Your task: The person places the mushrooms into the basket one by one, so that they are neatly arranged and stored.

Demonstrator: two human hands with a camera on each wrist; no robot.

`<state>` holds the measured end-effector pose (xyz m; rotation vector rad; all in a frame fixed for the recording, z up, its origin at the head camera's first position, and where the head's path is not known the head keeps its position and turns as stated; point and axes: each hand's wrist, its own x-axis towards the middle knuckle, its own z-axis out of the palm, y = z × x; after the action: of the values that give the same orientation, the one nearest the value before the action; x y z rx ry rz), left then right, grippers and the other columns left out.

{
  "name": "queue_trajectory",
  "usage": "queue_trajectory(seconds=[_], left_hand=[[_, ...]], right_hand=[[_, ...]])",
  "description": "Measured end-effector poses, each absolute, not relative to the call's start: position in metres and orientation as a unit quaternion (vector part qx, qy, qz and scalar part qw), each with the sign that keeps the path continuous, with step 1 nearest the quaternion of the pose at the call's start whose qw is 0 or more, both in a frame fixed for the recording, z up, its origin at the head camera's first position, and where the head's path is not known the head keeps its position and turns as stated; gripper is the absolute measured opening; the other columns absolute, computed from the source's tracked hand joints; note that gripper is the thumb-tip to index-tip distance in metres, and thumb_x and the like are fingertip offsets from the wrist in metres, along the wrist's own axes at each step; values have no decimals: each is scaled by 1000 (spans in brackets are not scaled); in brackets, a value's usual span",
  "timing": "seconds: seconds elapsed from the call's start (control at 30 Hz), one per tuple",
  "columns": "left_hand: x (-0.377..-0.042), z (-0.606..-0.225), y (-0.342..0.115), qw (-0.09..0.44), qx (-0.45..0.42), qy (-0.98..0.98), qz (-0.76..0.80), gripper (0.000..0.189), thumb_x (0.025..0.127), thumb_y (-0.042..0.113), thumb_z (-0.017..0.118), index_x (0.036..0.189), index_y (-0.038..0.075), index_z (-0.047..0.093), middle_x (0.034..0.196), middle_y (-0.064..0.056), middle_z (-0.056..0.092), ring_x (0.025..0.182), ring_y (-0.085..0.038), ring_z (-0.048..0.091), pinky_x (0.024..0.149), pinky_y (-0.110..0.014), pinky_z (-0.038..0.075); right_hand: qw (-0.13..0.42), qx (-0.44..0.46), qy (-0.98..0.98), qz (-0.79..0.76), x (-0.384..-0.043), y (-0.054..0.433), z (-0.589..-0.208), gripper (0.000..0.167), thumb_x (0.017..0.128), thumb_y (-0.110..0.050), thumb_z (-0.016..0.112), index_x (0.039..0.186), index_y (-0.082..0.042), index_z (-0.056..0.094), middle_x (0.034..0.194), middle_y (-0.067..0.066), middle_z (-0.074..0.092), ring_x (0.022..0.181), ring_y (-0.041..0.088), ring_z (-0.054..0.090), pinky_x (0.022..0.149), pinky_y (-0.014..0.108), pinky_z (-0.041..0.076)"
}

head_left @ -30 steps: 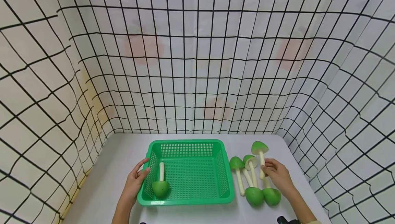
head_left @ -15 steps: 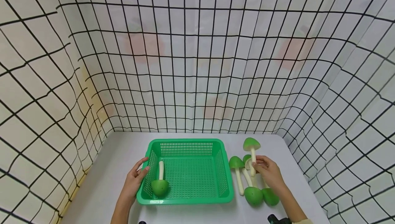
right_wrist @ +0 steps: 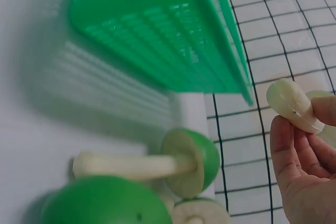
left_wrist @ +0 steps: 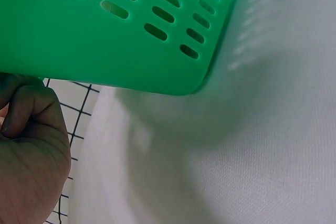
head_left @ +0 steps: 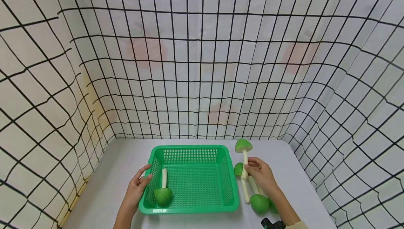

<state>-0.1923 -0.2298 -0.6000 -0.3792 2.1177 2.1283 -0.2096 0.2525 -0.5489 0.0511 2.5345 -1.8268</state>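
Note:
My right hand (head_left: 262, 175) pinches the white stem of a toy mushroom (head_left: 243, 146) with a green cap, held upright just right of the green plastic basket (head_left: 189, 210). In the right wrist view the stem's end (right_wrist: 289, 103) sits between thumb and fingertips. My left hand (head_left: 135, 188) grips the basket's left rim, with its fingers curled at the edge in the left wrist view. One mushroom (head_left: 163, 196) lies inside the basket at the left, its cap toward me. More mushrooms (head_left: 259, 204) lie on the table beside the basket, partly hidden by my right hand and forearm.
The white table (head_left: 104, 187) carries the basket near its middle. Black netting (head_left: 202, 92) before a pale sheet surrounds the back and both sides. A black device (head_left: 272, 224) is at my right wrist.
My right hand has carried the mushroom leftward, from over the loose mushrooms to near the basket's right rim. The left hand and basket have stayed nearly still.

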Motion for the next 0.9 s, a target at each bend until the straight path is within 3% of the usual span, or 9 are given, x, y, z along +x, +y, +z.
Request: queue_trajectory(seconds=[0.37,0.57,0.9], left_hand=[[-193,-602,-231,55,-122,695,706,53,103,35,64,152,30,45,109,-11,74,87,-23,73,71,-34,61],[-194,-603,-231,57,-120,691,711,53,103,35,64,153,31,45,109,-11,74,87,-24,73,71,-35,61],[-193,-601,-230,56,-124,692,709,51,104,30,63,153,29,45,104,-10,73,86,-24,73,71,-34,62]], right_hand=[[18,9,803,-595,-212,218,-547,46,101,-26,69,139,-3,58,125,17,64,101,16,70,85,37,59],[20,11,794,-608,-211,201,-543,44,100,-18,69,139,0,57,124,19,62,104,22,69,82,30,60],[27,-5,780,-625,-214,180,-547,38,98,-11,70,132,3,60,118,19,64,91,16,70,76,28,60]])
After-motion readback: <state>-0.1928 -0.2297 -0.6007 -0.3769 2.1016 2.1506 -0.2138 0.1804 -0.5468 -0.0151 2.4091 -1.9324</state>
